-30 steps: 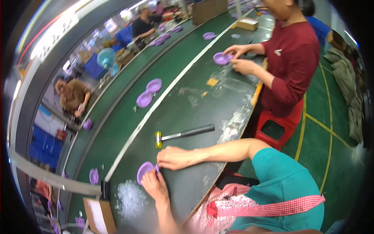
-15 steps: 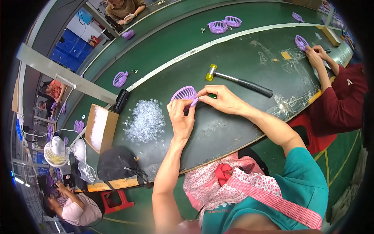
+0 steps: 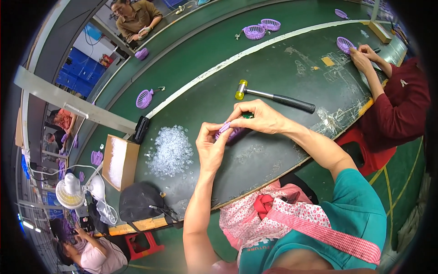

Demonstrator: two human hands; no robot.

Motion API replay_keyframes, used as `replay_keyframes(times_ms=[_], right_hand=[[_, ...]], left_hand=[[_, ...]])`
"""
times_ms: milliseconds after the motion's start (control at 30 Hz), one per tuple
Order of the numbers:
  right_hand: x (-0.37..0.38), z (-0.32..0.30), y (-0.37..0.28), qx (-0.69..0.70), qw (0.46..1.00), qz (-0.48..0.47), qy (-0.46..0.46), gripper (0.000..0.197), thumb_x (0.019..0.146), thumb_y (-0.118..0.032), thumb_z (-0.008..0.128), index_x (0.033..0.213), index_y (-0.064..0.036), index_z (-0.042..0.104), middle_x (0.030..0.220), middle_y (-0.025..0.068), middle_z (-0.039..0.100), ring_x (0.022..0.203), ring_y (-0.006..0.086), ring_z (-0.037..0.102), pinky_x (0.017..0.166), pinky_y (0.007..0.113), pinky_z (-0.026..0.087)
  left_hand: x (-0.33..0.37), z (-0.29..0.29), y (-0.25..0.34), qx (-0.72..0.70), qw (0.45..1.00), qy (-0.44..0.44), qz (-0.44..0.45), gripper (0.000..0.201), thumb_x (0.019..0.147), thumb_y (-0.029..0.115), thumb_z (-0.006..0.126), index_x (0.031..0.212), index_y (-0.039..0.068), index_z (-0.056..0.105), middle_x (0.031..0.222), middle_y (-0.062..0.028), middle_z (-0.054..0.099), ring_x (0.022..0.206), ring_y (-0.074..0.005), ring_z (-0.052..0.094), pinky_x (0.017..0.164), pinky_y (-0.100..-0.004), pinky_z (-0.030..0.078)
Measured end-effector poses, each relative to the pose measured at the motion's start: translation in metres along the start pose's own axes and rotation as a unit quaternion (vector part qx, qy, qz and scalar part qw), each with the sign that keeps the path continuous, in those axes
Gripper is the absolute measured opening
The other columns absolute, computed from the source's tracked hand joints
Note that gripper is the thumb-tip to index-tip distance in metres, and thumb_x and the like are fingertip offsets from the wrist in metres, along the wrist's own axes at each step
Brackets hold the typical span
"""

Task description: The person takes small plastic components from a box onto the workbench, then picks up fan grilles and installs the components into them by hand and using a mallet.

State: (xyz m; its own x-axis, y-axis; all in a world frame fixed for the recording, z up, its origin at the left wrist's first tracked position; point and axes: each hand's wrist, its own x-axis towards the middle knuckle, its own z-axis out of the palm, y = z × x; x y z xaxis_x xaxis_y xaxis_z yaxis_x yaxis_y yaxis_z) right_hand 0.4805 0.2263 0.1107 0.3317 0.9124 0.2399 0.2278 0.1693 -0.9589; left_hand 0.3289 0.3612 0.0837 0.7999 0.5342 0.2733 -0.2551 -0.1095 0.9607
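Busy workshop, curved green tabletop (image 3: 255, 157), slotted purple dishes (image 3: 254, 32) spaced along the lane (image 3: 196, 59) beyond. Front and centre: a purple piece (image 3: 235, 133), right of the heap of clear plastic bits (image 3: 169, 150), caught two-handed! Left fingers (image 3: 221, 139) closed on it, right fingers (image 3: 242, 122) pinching at its upper edge. Mid-job, by the look of it: in hand, not yet set down. Hammer (image 3: 279, 97) lying unheld just beyond, heap plentiful. Anything finished on this one? Impossible to tell, largely hidden behind those fingers.
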Motion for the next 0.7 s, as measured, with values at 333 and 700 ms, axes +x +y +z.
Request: replay_keyframes(times_ms=[333,700], right_hand=[[0.019,-0.013,0.052,-0.318,0.935,-0.04,0.152,0.02,0.089,-0.018,0.067,0.09,0.0022,0.069,0.085,0.0164,0.068,0.077,0.0335,0.065,0.076,0.044,0.048],[-0.023,-0.046,0.023,-0.512,0.845,-0.058,0.145,0.034,0.091,-0.015,0.063,0.123,-0.0028,0.058,0.123,0.0145,0.056,0.115,0.0329,0.052,0.096,0.042,0.041]], left_hand=[[0.0,0.01,-0.009,0.451,0.856,-0.024,0.252,0.041,0.081,0.008,0.074,0.119,0.003,0.058,0.125,-0.0164,0.057,0.118,-0.0352,0.051,0.102,-0.0431,0.039],[-0.013,0.007,-0.016,0.527,0.811,-0.086,0.238,0.048,0.08,0.022,0.077,0.121,0.002,0.061,0.127,-0.0157,0.058,0.12,-0.035,0.053,0.098,-0.0438,0.047]])
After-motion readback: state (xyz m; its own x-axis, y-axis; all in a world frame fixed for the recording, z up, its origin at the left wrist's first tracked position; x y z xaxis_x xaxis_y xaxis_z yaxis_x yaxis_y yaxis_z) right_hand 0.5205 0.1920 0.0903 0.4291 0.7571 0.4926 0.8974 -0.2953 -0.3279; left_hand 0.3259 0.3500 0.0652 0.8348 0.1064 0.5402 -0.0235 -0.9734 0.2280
